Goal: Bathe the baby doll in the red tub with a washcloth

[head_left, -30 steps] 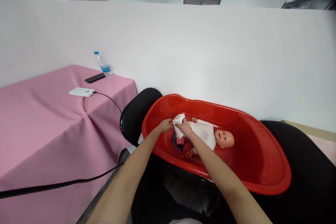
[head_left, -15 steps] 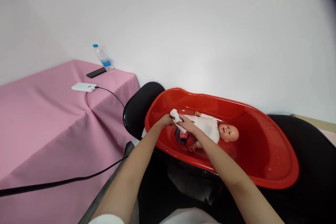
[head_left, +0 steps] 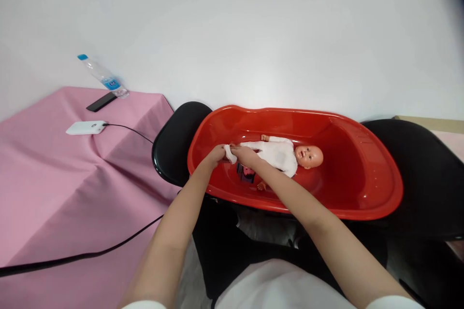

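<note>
Inside the red baby bathtub (head_left: 348,174) a baby doll (head_left: 279,154) in white clothing lies on its back, its bald head to the right. My left hand (head_left: 217,154) and my right hand (head_left: 246,155) meet over the tub's left part, at the doll's feet end. Between them is a small bunched white cloth (head_left: 229,154), pinched by the fingers of both hands. My right hand partly covers the doll's legs. Below it, a dark printed picture (head_left: 247,173) shows on the tub's floor, partly hidden by my right forearm.
The tub rests across black chairs (head_left: 416,178). On the left, a pink-covered table (head_left: 54,169) holds a white power bank (head_left: 87,128) with a black cable, a dark flat object (head_left: 101,102) and a water bottle (head_left: 105,78). A white wall (head_left: 253,34) stands behind.
The view has tilted down and shifted. Both hands still hold the white cloth; its upright end and hanging part now show as a smaller bunch between my fingers.
</note>
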`<action>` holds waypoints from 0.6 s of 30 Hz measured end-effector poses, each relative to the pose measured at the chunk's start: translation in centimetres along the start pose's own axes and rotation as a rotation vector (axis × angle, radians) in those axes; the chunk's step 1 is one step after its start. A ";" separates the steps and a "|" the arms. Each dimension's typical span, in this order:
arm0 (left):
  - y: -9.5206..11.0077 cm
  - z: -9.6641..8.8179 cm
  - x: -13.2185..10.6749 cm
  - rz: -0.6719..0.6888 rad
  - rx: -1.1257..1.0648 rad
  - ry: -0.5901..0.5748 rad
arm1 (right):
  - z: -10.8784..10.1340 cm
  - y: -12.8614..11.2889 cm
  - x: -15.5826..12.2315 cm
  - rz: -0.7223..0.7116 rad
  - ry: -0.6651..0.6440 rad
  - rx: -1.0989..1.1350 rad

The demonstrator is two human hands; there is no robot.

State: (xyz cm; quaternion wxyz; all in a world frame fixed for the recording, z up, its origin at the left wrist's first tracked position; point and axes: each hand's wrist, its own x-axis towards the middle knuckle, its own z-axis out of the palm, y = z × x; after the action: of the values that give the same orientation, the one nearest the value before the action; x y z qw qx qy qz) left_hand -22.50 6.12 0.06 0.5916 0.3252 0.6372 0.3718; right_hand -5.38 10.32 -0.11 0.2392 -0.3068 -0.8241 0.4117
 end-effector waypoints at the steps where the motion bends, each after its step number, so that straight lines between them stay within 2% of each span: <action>1: -0.1 0.0 0.1 -0.008 -0.007 0.007 | -0.2 0.1 -0.1 0.006 -0.005 -0.005; 6: -0.2 -0.1 0.7 -0.014 -0.046 -0.009 | -0.7 0.5 -0.7 -0.032 -0.035 -0.018; 12: 0.2 -0.2 1.1 -0.003 -0.086 0.003 | 0.9 0.7 0.5 -0.099 -0.110 -0.128; 16: 0.1 -0.2 1.0 -0.018 -0.102 0.013 | 1.1 1.3 1.3 -0.083 -0.206 -0.019; 18: 0.1 -0.1 1.0 -0.025 -0.111 0.005 | 1.0 1.7 1.7 -0.089 -0.178 0.031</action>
State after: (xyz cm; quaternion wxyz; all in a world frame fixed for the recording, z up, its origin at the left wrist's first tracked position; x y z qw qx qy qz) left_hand -22.73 7.02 -0.35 0.6116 0.2828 0.6211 0.4002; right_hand -6.66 11.79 -1.85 0.1876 -0.2283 -0.8486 0.4389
